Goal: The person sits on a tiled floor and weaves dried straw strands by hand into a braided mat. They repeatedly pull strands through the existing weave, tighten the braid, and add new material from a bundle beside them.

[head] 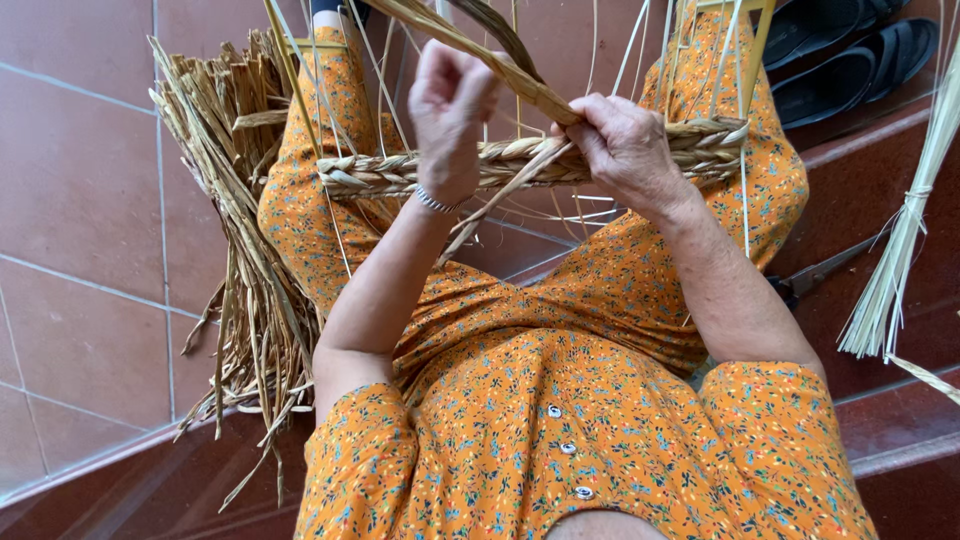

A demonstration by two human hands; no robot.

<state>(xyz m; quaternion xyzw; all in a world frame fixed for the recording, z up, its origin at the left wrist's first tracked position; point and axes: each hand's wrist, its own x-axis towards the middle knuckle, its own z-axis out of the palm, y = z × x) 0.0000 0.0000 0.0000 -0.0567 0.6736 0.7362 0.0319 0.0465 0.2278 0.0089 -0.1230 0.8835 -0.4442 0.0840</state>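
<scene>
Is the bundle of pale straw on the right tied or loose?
Tied: a strip wraps the pale straw bundle near its middle; the ends below fan out.

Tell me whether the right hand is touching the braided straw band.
Touching. The head view shows the right hand resting on the braided straw band, fingers closed around its top edge where a loose strand feeds in.

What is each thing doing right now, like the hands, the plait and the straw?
left hand: raised, fingers closed on a flat straw strand.
right hand: gripping the braided band.
straw strand: pulled taut, slanting up from the braid.
braided band: woven, stretched across the lap.
loose straw bundle: lying in a heap on the floor.
pale reed bunch: tied, leaning.
sandals: off, on the step.
scissors: lying on the step, mostly hidden.
</scene>
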